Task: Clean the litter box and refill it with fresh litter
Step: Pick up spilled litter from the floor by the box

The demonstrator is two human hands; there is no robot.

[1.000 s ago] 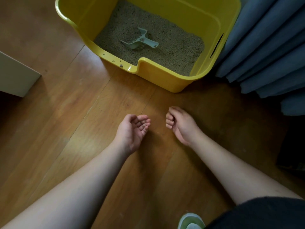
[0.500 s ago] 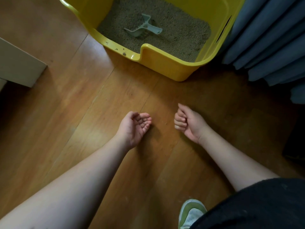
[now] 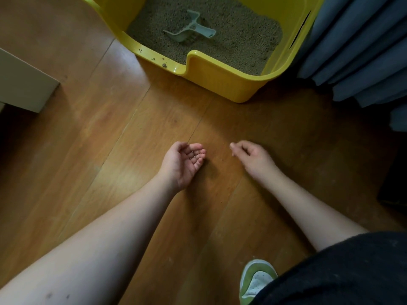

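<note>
A yellow litter box [image 3: 222, 81] stands on the wooden floor at the top, filled with grey-brown litter [image 3: 237, 29]. A pale green scoop [image 3: 190, 29] lies on the litter. A few stray grains sit on the box's low front rim. My left hand [image 3: 181, 162] rests palm-up on the floor below the box, cupped, with a few litter grains on its fingers. My right hand [image 3: 251, 156] hovers low beside it, palm down, thumb and forefinger pinched together. One loose grain [image 3: 222, 159] lies on the floor between the hands.
Blue-grey curtains [image 3: 356, 53] hang right of the box. A pale furniture corner [image 3: 24, 84] juts in at the left. A green and white shoe [image 3: 256, 279] and dark clothing [image 3: 343, 271] fill the bottom right. A dark object sits at the right edge.
My right hand has turned from a curled fist, palm toward the left hand, to palm-down with pinched fingers. The view has shifted so the box sits higher in frame. The left hand stays cupped.
</note>
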